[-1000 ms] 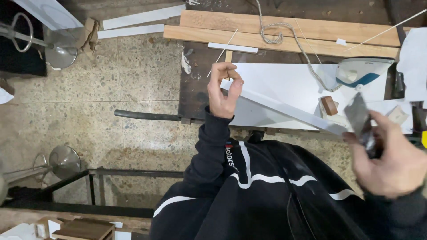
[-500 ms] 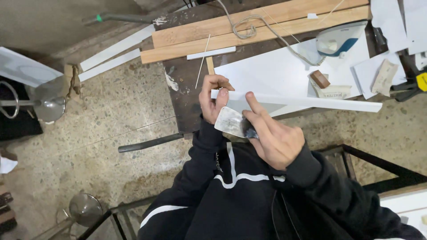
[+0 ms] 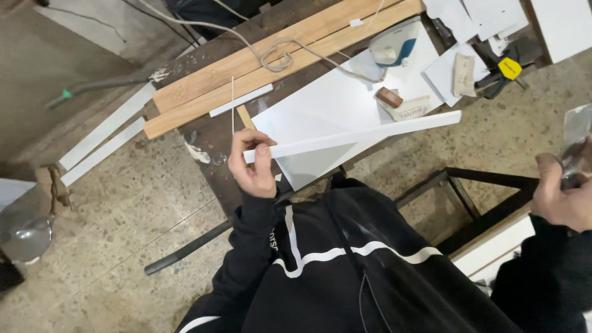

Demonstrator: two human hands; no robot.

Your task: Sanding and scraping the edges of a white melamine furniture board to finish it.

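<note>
Gripping a white strip (image 3: 351,135), left hand (image 3: 253,166) above the white panel (image 3: 333,105).

White strip (image 3: 364,134) gripped in the left hand (image 3: 251,169), lying over a glossy white panel (image 3: 333,111). Beyond the panel, two pale tan wooden planks (image 3: 271,61) on a dark brown bench (image 3: 213,139). Right of the panel, a yellow-tipped tool (image 3: 509,68). Black sleeve with white stripes (image 3: 283,246) below it. Speckled beige floor (image 3: 111,209) left of the panel.
</note>
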